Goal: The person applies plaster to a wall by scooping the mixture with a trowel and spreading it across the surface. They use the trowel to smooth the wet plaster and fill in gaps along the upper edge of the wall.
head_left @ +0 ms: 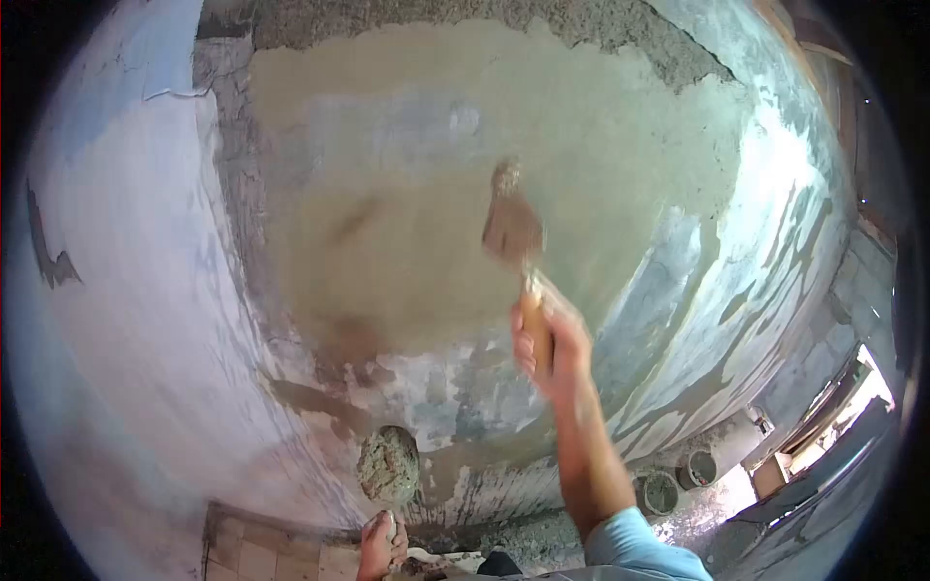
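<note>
In my right hand [554, 334], closed around its wooden handle, is a trowel [513, 230]. Its blade, smeared by motion, points up in front of the wet plaster [387, 261] on the wall, with a dab of mortar [506, 177] at its tip. Low in the view, my left hand [385, 544] is closed below a rounded heap of grey mortar [389, 467]. The heap seems to rest on a dark-edged hawk or pan, mostly hidden under it; the grip itself is partly covered.
Rough bare wall [465, 17] borders the plaster at the top. Peeling pale paint [126, 242] covers the left wall. Two buckets [697, 470] stand on the floor at lower right, near a bright opening. Tiles [257, 557] lie at lower left.
</note>
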Demonstrator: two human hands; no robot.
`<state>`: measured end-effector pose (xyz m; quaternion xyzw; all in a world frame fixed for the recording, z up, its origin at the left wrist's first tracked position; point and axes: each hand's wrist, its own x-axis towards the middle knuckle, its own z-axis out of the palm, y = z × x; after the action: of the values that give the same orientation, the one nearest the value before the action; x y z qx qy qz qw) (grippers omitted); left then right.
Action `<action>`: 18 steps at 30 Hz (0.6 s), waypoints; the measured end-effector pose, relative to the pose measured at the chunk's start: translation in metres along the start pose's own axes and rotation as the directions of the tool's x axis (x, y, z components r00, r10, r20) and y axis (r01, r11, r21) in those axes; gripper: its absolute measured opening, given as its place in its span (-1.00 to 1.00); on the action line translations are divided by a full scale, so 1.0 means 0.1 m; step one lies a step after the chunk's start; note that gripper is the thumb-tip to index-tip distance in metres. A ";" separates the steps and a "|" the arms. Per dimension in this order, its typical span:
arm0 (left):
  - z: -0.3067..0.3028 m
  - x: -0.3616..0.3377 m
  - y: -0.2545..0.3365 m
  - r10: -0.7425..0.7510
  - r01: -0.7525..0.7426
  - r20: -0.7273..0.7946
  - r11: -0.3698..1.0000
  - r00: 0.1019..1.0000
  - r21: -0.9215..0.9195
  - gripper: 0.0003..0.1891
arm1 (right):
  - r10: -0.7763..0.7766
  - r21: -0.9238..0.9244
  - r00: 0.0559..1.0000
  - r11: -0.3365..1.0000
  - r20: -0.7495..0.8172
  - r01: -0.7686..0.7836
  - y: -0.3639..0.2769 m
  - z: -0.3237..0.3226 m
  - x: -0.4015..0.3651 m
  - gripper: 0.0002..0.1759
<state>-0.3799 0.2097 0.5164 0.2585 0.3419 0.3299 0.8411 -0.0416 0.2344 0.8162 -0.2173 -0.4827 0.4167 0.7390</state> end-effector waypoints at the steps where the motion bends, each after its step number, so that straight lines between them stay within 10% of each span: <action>1: 0.02 0.00 -0.01 0.041 -0.040 -0.017 0.998 0.999 0.044 -0.69 | -0.070 -0.086 0.996 0.994 -0.058 0.065 -0.19 0.15 0.18 -0.32; 6: -0.14 -0.06 -0.15 0.092 -0.081 -0.103 0.991 0.990 0.107 -0.66 | -0.440 -0.553 0.893 0.769 -0.093 0.321 -0.86 0.59 0.90 -0.39; 10: -0.54 0.08 -0.41 0.189 -0.184 -0.024 0.971 0.982 0.150 -0.66 | -0.703 -0.926 0.695 0.145 0.151 0.348 -1.06 0.44 1.32 -0.47; 13: -1.42 0.66 -1.00 0.473 -0.443 0.071 0.747 0.878 0.495 -0.54 | -0.735 -0.942 0.605 -0.140 0.306 0.306 -1.12 0.48 1.40 -0.48; 18: -1.49 0.72 -0.98 0.553 -0.588 0.213 0.703 0.806 0.399 -0.54 | -0.688 -0.920 0.612 -0.262 0.390 0.293 -1.18 0.46 1.46 -0.49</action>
<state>-0.4139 0.2300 0.3279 0.5497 0.2788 0.4760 0.6273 -0.0074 0.2853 0.9996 -0.4885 -0.5489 -0.4199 0.5326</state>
